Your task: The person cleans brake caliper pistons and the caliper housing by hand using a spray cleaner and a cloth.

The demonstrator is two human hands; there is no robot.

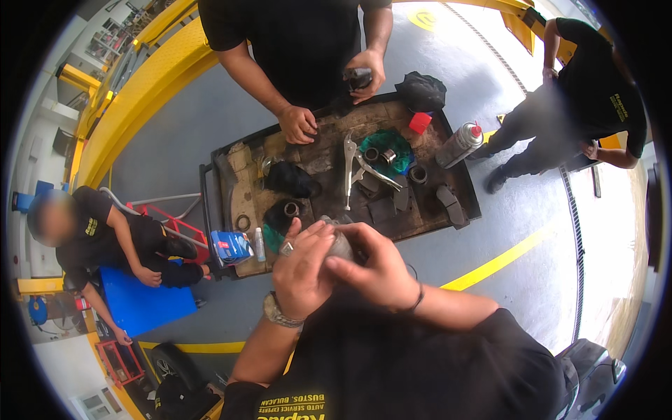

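Grimy tray (420, 218): dark pads (450, 204) lie unfitted at two o'clock; left hand (304, 271) and right hand (376, 267) curl half-closed round a grey part (341, 248).

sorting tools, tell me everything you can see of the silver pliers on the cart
The silver pliers look like bare metal, long and slim, perhaps a locking type. They lie spread open on the stained cart, one long limb running toward the wearer, the other slanting right beside the green sheet. No hand holds them; the left hand and right hand are nearby. Whether they rest on neighbouring parts is unclear.
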